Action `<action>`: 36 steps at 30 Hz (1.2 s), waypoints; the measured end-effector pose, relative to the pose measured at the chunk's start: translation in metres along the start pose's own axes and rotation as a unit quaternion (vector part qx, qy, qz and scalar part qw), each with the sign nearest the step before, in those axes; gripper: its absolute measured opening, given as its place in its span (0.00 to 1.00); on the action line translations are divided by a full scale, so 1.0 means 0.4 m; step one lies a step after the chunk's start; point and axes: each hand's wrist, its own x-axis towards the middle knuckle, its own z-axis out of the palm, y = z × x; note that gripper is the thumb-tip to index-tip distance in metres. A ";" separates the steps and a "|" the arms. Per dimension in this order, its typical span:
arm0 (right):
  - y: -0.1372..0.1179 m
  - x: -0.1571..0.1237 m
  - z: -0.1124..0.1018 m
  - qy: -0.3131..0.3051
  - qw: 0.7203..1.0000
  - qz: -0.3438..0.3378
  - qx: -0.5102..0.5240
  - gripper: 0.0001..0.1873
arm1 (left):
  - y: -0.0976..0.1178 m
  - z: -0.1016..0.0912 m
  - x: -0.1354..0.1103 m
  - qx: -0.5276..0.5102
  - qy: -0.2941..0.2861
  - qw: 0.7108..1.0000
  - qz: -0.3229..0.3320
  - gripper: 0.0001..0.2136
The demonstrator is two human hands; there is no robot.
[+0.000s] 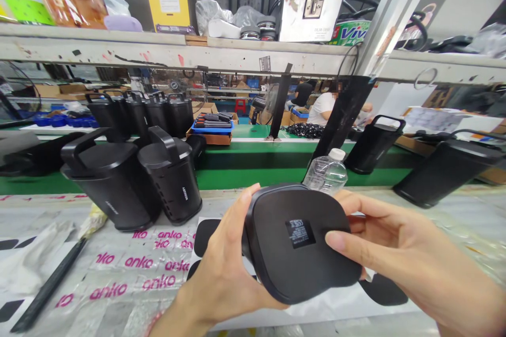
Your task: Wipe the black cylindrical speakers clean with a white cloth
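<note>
A black portable speaker (276, 268) is tipped so that its flat, rounded bottom faces me. A small dark label (299, 234) with fine print sits near the middle of that bottom. My left hand (227, 258) grips the speaker's left side, thumb at the upper edge and fingers underneath. On the right, my right hand (395, 242) has its thumb pressed on the bottom face and its fingers behind the edge. Under the speaker lies a white sheet (272, 316) bearing black rounded pads (383, 290). The speaker's handle end is hidden from view.
Two upright handled speakers (174, 184) stand at left, near a black-handled brush (51, 284). A clear plastic bottle (326, 171) is just behind my hands. Beyond runs a green conveyor belt (245, 166) with more speakers. A loaded shelf (233, 55) crosses above; people sit farther back.
</note>
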 end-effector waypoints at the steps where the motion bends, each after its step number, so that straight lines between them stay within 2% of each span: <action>1: -0.002 0.000 0.002 0.003 1.000 -0.001 -0.005 0.13 | 0.001 0.000 0.000 0.004 0.000 1.000 -0.002 0.61; 4: -0.013 -0.004 0.012 0.011 1.000 0.001 -0.016 0.16 | 0.001 0.000 0.002 0.013 -0.003 1.000 0.000 0.62; 9: -0.035 -0.010 0.042 0.074 0.996 0.044 -0.014 0.23 | -0.001 -0.002 0.002 0.008 -0.003 1.000 0.003 0.62; 14: -0.036 0.001 0.057 0.118 0.987 0.018 -0.112 0.24 | 0.002 -0.008 0.001 0.027 -0.007 0.999 -0.017 0.60; 17: -0.027 0.012 0.052 0.095 0.984 -0.028 -0.146 0.22 | 0.000 -0.009 0.001 0.019 -0.003 0.999 -0.035 0.57; 20: -0.019 0.017 0.050 0.079 0.986 -0.059 -0.134 0.21 | -0.006 -0.009 -0.001 0.002 0.005 0.999 -0.037 0.57; 31: -0.014 0.020 0.063 0.111 0.982 -0.071 -0.133 0.19 | -0.010 -0.008 -0.007 0.004 -0.003 1.000 -0.028 0.55; 36: -0.024 0.025 0.055 0.100 0.976 -0.099 -0.164 0.18 | -0.015 -0.007 0.005 0.031 0.033 0.999 -0.019 0.57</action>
